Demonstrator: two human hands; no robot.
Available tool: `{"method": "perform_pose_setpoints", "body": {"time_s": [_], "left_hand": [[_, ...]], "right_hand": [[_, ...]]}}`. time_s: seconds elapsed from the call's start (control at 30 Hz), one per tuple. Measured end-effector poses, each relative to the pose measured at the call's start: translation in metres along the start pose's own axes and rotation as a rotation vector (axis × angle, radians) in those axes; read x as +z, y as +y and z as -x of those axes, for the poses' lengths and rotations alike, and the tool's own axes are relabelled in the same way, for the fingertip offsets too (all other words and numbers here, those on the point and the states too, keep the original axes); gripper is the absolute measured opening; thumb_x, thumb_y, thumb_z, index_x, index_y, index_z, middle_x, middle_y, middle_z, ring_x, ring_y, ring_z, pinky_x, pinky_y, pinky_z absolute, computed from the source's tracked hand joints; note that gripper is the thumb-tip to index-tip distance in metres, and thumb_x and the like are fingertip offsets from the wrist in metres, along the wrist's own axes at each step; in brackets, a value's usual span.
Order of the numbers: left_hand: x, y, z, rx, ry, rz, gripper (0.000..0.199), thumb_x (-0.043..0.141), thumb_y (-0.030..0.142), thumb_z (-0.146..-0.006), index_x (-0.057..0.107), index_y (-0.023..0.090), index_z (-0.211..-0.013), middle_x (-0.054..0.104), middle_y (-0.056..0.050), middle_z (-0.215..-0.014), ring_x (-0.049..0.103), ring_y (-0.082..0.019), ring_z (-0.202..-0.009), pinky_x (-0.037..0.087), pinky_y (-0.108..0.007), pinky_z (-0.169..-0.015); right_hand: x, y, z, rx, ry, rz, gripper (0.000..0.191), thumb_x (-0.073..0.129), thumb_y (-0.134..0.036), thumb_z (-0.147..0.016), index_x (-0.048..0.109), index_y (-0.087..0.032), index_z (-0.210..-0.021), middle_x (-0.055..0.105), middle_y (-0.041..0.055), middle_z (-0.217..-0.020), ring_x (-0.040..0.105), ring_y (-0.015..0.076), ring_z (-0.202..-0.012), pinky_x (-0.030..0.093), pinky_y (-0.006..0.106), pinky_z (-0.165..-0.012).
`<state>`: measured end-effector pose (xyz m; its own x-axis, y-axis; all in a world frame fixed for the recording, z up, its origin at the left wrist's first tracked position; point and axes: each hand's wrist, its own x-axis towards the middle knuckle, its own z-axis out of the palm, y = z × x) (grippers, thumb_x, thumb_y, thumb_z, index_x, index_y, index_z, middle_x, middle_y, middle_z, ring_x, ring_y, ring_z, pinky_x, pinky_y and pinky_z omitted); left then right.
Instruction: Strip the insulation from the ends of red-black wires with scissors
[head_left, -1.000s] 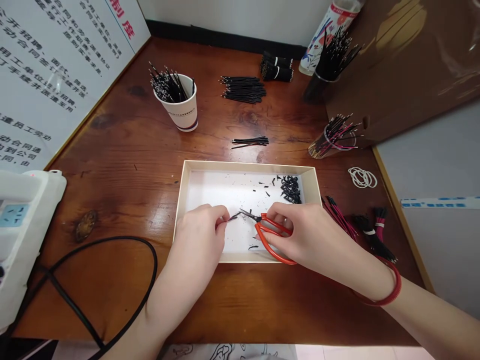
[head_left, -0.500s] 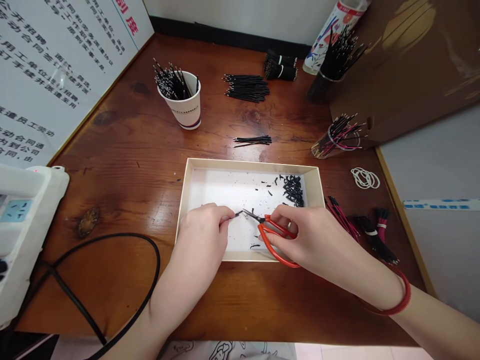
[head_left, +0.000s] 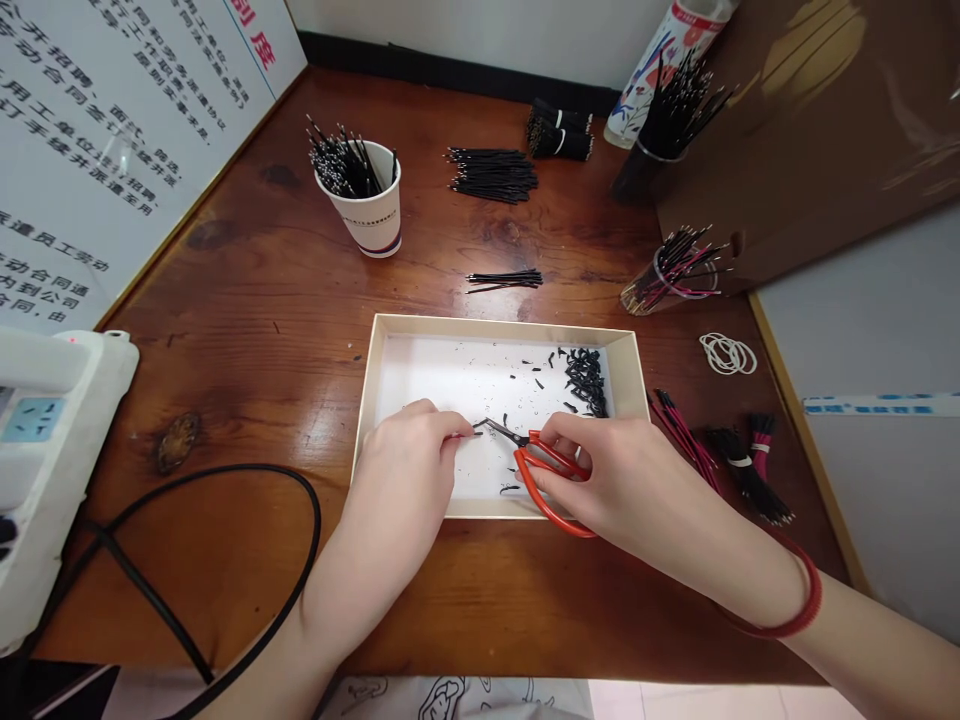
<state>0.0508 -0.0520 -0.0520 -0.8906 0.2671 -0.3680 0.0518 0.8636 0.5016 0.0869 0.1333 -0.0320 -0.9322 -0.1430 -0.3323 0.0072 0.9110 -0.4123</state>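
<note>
- While both hands work above it, the shallow cream cardboard tray (head_left: 499, 326) rests on the wooden table (head_left: 225, 400), and serves as landmark below.
- Beyond the tray: a paper cup (head_left: 373, 212) of black wires and a loose black wire bundle (head_left: 492, 175).
- Right of the tray: a glass (head_left: 643, 296) of red and black wires, and rubber bands (head_left: 727, 354).
- Inside the tray, far right corner: a heap of black cut pieces (head_left: 586, 382).
- Left hand (head_left: 401, 485), over the tray's near left: fingers pinched narrow on a short dark wire (head_left: 477, 431).
- Right hand (head_left: 611, 475), over the near right: fingers closed around red-handled scissors (head_left: 536, 503), blades pointing left.
- Wire: long axis runs roughly along the tray's long side, its tip just beside the blade tips; left hand nearer. Blade gap too small to tell.
</note>
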Motion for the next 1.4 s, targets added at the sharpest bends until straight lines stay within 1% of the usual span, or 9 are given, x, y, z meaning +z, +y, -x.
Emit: {"method": "perform_pose_setpoints", "body": {"time_s": [0.17,0.27,0.43,0.6,0.7,0.87,0.97,1.2,1.4], "left_hand": [[0.001,-0.003,0.001,0.031,-0.008,0.104,0.008,0.070,0.020,-0.083,0.077,0.023,-0.082,0.073,0.000,-0.089,0.066,-0.018,-0.075,0.047,-0.031,-0.070],[0.001,-0.002,0.002,0.031,-0.010,0.117,0.013,0.068,0.026,-0.085,0.074,0.021,-0.075,0.073,0.000,-0.084,0.066,-0.019,-0.076,0.048,-0.033,-0.073],[0.000,0.002,0.004,-0.013,0.065,0.056,0.012,0.062,0.014,-0.086,0.072,0.020,-0.087,0.076,-0.001,-0.083,0.069,-0.021,-0.081,0.047,-0.033,-0.076],[-0.001,0.005,0.003,-0.028,0.038,-0.005,0.011,0.061,0.017,-0.087,0.072,0.020,-0.086,0.074,-0.002,-0.076,0.067,-0.019,-0.070,0.045,-0.029,-0.065],[-0.001,0.006,0.001,-0.025,0.013,-0.063,0.010,0.063,0.016,-0.085,0.072,0.020,-0.081,0.074,-0.003,-0.079,0.066,-0.019,-0.070,0.044,-0.029,-0.064],[0.001,0.007,-0.001,-0.074,-0.040,-0.104,0.019,0.054,0.014,-0.085,0.070,0.019,-0.076,0.074,-0.005,-0.078,0.066,-0.021,-0.072,0.044,-0.030,-0.065],[0.002,0.007,-0.001,-0.091,-0.017,-0.081,0.018,0.054,0.014,-0.084,0.070,0.019,-0.076,0.073,-0.005,-0.074,0.067,-0.021,-0.070,0.045,-0.029,-0.065],[0.001,0.005,0.001,-0.026,0.034,-0.015,0.021,0.057,0.015,-0.084,0.076,0.022,-0.087,0.073,-0.001,-0.069,0.061,-0.015,-0.056,0.040,-0.026,-0.057],[0.002,0.005,0.000,-0.017,0.033,-0.033,0.023,0.058,0.014,-0.086,0.079,0.023,-0.087,0.073,-0.003,-0.068,0.062,-0.016,-0.058,0.040,-0.026,-0.059]], "right_hand": [[0.001,0.002,0.000,0.001,0.015,-0.024,0.026,0.064,-0.022,-0.079,0.046,-0.019,-0.060,0.040,-0.0073,-0.047,0.027,0.0078,-0.044,0.021,0.023,-0.043],[0.000,0.002,0.001,0.030,0.033,-0.049,0.022,0.064,-0.023,-0.079,0.050,-0.020,-0.062,0.041,-0.0073,-0.047,0.028,0.0084,-0.045,0.024,0.023,-0.043],[-0.005,0.001,0.006,0.069,0.074,-0.076,0.017,0.062,-0.028,-0.080,0.051,-0.021,-0.068,0.050,-0.0057,-0.052,0.037,0.0098,-0.045,0.030,0.023,-0.045],[-0.006,0.003,0.010,0.061,0.117,-0.059,0.016,0.061,-0.033,-0.080,0.051,-0.022,-0.075,0.057,-0.0035,-0.058,0.047,0.0118,-0.049,0.035,0.024,-0.048],[-0.005,0.003,0.011,0.044,0.113,-0.056,0.016,0.060,-0.032,-0.081,0.051,-0.022,-0.074,0.055,-0.0038,-0.056,0.045,0.0115,-0.048,0.033,0.024,-0.047],[-0.004,0.000,0.008,0.013,0.017,-0.028,0.015,0.059,-0.029,-0.079,0.049,-0.021,-0.070,0.050,-0.0053,-0.053,0.034,0.0095,-0.046,0.028,0.023,-0.045],[-0.003,-0.002,0.005,0.013,-0.003,0.007,0.017,0.060,-0.026,-0.077,0.047,-0.020,-0.069,0.051,-0.0049,-0.056,0.031,0.0085,-0.047,0.026,0.022,-0.046],[-0.002,-0.002,-0.002,0.017,-0.005,-0.008,0.020,0.059,-0.023,-0.077,0.043,-0.020,-0.066,0.049,-0.0047,-0.055,0.030,0.0081,-0.047,0.024,0.021,-0.046],[-0.003,0.000,-0.005,-0.011,-0.004,0.028,0.018,0.058,-0.022,-0.079,0.046,-0.020,-0.066,0.048,-0.0049,-0.054,0.030,0.0080,-0.044,0.023,0.022,-0.046]]}}
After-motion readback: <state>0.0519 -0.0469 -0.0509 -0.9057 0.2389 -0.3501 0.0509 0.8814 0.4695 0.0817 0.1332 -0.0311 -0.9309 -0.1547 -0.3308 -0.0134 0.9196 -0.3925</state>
